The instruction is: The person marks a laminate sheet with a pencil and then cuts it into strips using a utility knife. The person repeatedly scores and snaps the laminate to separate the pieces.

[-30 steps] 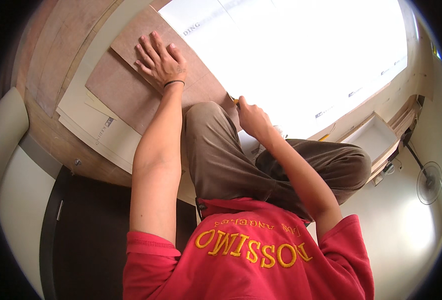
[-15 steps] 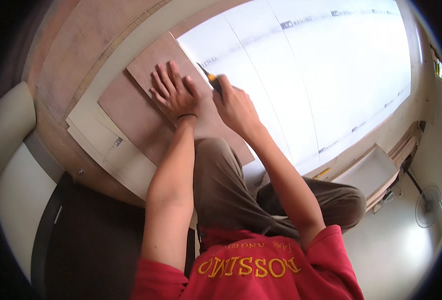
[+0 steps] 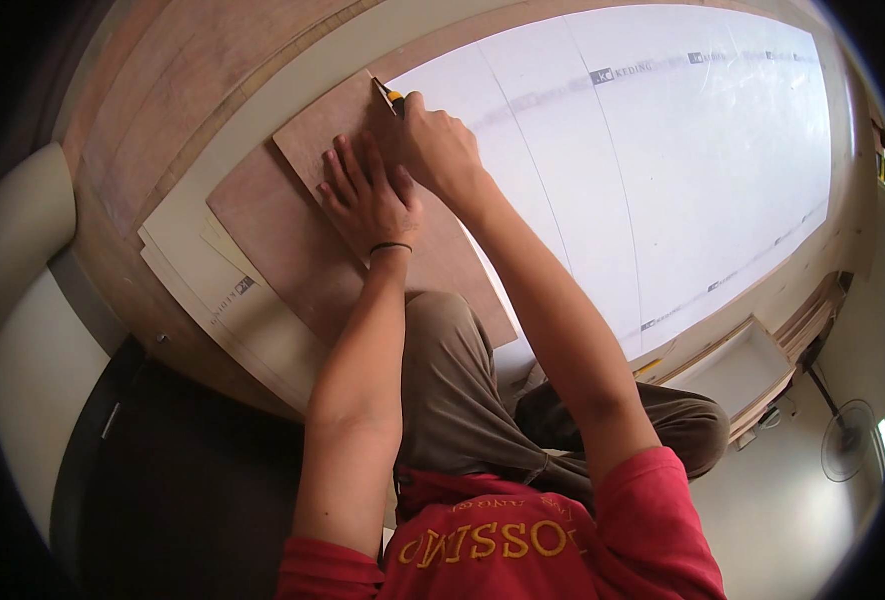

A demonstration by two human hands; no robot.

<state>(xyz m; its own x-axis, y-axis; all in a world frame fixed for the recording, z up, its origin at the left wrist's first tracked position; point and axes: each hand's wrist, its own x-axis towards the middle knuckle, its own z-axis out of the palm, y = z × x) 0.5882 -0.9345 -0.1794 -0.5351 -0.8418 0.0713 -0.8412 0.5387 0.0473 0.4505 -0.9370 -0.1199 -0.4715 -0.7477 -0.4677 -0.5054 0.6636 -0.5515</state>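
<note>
With fingers spread, my left hand (image 3: 368,195) lies flat on a narrow brown wood board (image 3: 458,260), with a black band round the wrist. My right hand (image 3: 433,145) grips a yellow and black utility knife (image 3: 395,97), its blade at the board's right edge near the far end. That edge lies along a large white sheet (image 3: 703,190) marked with thin lines and printed strips. A second brown board (image 3: 268,230) lies under the left side of the first, over pale cream sheets (image 3: 193,275).
Wooden worktop (image 3: 143,100) at the back left, a rolled cream sheet (image 3: 33,210) at the far left, a white-lined wooden tray (image 3: 723,360) at the right, a standing fan (image 3: 845,440) beyond it. My bent legs (image 3: 443,390) are beside the boards.
My right hand with the knife has slid away from me along the board's edge, from beside my knee to near the far end. My left hand stays spread on the board.
</note>
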